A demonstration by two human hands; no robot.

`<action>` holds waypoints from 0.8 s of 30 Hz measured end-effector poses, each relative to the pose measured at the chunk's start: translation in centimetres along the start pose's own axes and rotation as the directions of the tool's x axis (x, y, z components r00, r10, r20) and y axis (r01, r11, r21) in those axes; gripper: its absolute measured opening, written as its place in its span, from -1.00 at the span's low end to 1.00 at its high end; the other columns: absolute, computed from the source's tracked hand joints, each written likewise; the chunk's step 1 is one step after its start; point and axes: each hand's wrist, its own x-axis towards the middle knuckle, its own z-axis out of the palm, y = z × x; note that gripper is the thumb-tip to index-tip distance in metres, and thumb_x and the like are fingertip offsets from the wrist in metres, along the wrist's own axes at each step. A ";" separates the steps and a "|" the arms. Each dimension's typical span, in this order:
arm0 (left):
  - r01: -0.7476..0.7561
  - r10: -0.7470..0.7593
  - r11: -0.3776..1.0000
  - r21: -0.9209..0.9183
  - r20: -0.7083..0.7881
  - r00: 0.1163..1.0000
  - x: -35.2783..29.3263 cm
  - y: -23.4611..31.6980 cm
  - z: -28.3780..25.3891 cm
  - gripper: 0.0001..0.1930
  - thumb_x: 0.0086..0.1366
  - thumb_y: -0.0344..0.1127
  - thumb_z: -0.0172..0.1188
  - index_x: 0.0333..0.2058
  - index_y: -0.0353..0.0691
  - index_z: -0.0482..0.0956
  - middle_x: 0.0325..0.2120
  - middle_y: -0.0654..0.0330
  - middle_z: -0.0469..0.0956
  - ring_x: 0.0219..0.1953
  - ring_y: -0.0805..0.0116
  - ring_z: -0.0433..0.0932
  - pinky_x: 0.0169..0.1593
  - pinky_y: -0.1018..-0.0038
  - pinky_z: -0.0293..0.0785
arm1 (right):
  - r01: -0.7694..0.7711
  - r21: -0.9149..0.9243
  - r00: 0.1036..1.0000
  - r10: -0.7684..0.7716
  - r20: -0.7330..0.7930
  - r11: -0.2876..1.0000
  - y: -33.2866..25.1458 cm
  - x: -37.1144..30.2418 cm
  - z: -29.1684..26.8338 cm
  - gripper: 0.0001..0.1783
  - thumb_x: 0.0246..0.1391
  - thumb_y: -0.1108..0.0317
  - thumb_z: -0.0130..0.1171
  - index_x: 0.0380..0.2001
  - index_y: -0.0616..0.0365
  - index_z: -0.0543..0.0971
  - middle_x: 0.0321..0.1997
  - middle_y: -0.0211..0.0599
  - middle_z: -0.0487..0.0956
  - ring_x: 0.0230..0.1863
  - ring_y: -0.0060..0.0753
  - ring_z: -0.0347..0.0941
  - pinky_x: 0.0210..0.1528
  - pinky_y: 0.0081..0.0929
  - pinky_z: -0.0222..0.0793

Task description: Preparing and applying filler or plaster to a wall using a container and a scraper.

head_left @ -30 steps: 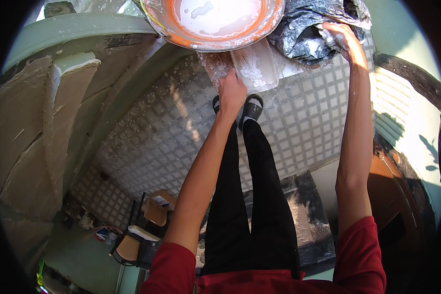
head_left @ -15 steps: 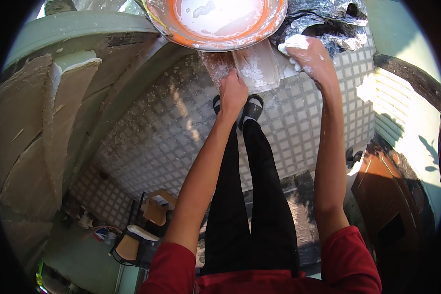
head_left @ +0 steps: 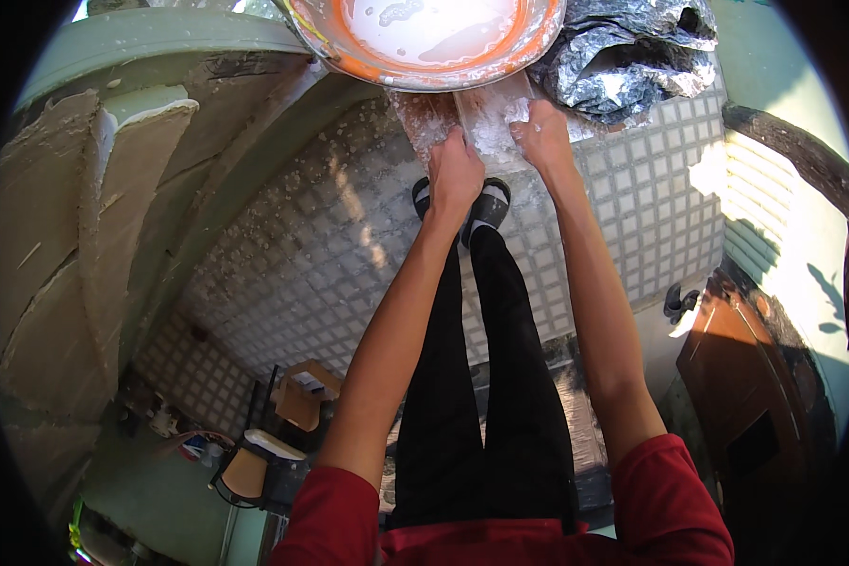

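Observation:
Both arms reach forward to a pair of flat, powder-dusted boards below a basin. My left hand [head_left: 456,170] is closed, knuckles up, at the near edge of the brownish board [head_left: 424,118]; whatever is in its fingers is hidden. My right hand [head_left: 543,137] is closed around white powder [head_left: 519,110] that shows at its fingertips, above the paler board [head_left: 491,132]. An orange-rimmed basin [head_left: 424,75] of milky white liquid [head_left: 462,28] stands just beyond the hands. Right of it lies a crumpled silver-grey bag [head_left: 623,80], its mouth gaping, with white powder on it.
White-spattered square tiles [head_left: 623,189] cover the floor around my sandalled feet [head_left: 486,203]. A curved green wall with broken panels [head_left: 141,179] rises on the left. Behind me are a cardboard box [head_left: 302,401] and a chair [head_left: 245,472]; a brown wooden cabinet [head_left: 740,377] stands right.
My right hand has moved left and slightly down, from the silver-grey bag to above the paler board, with less white powder showing. My left hand has barely moved.

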 end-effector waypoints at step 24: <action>0.001 -0.001 1.000 0.001 -0.005 1.000 -0.1 0.1 -0.1 -0.81 0.16 -0.44 0.04 -0.28 -0.46 0.48 -0.47 -0.23 0.52 -0.31 -0.21 0.54 -0.23 0.13 0.40 | 0.073 0.258 0.977 -0.016 -0.215 0.963 -4.8 -1.7 -8.1 -0.62 -0.21 0.37 0.11 -0.22 0.22 0.62 -0.43 -0.02 0.61 -0.42 -0.25 0.57 -0.26 -0.42 0.43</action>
